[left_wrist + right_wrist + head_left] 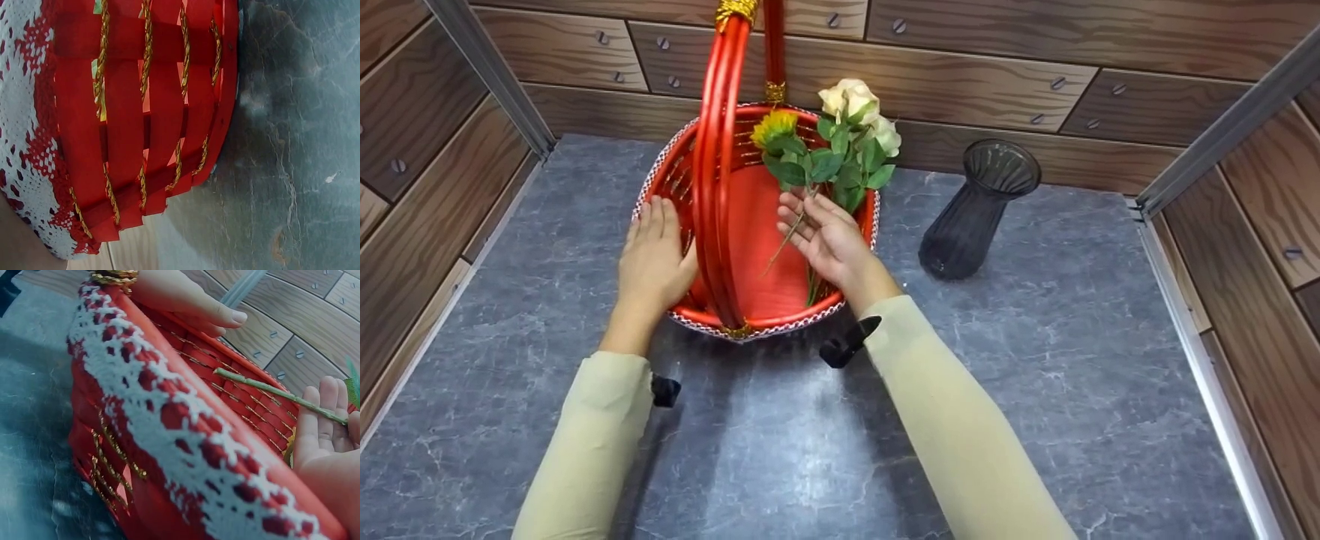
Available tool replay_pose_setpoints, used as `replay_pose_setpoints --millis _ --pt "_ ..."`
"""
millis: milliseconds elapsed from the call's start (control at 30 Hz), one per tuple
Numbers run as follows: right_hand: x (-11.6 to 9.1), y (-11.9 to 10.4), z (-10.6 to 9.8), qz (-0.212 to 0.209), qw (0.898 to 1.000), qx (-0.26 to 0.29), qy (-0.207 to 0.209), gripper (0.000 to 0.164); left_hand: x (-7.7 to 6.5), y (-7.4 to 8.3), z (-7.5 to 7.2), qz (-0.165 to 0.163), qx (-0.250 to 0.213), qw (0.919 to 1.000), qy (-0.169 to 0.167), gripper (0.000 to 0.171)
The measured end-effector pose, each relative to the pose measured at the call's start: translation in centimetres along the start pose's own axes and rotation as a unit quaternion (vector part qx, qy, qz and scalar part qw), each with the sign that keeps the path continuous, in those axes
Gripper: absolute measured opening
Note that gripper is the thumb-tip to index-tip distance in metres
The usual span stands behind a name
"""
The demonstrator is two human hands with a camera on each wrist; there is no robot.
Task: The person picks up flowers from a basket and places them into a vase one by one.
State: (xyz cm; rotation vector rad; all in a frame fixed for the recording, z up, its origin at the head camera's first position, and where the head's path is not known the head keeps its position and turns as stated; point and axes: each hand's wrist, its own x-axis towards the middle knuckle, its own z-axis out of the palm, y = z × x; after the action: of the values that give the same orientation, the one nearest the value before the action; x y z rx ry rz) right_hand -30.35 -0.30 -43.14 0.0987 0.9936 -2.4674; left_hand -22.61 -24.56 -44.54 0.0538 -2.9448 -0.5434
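My left hand (656,255) rests on the left rim of a red basket (765,225), its fingers extended and its thumb towards the inside. Over the basket's right side, my right hand (832,244) pinches a thin green flower stem (259,385) between thumb and fingers. Just beyond that hand are a yellow flower (774,129) and cream-white roses (851,101) with green leaves. Which bloom the pinched stem belongs to, I cannot tell. More stems (813,285) lie inside the basket, partly behind the right hand. The left wrist view shows mainly the basket's woven side (126,129).
A dark glass vase (979,210) stands on the grey marbled surface (1035,360), right of the basket. The basket's tall red handle (716,150) arches up between the hands. Wood-patterned panels (960,82) with metal edges enclose the back and sides.
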Motion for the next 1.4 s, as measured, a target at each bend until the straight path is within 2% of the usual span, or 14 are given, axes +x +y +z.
replay_pose_setpoints --millis 333,633,900,1100,1267,1400 --pt "-1.1 -1.0 -0.2 -0.004 0.997 -0.064 -0.032 0.027 0.1 -0.2 0.3 0.001 -0.005 1.0 -0.002 0.078" --pt "-2.6 -3.2 -0.6 -0.03 0.996 -0.087 -0.017 0.029 -0.2 -0.4 0.0 0.0 -0.007 1.0 -0.002 0.081" --pt "-4.2 -5.6 -0.9 -0.046 0.994 -0.099 -0.011 0.021 -0.1 -0.2 -0.1 0.012 0.021 0.9995 -0.022 0.081" --pt "-5.2 -7.5 -1.0 -0.059 0.992 -0.11 -0.012 0.025 0.0 0.0 -0.3 0.01 0.032 0.9989 -0.031 0.082" --pt "-5.9 -9.0 -1.2 -0.065 0.989 -0.134 0.002 0.029 0.1 0.2 -0.3 0.007 0.032 0.999 -0.031 0.082" --pt "-6.4 -10.2 -1.4 -0.068 0.989 -0.133 0.011 0.028 0.2 0.3 -0.3 0.007 0.035 0.9988 -0.034 0.081"
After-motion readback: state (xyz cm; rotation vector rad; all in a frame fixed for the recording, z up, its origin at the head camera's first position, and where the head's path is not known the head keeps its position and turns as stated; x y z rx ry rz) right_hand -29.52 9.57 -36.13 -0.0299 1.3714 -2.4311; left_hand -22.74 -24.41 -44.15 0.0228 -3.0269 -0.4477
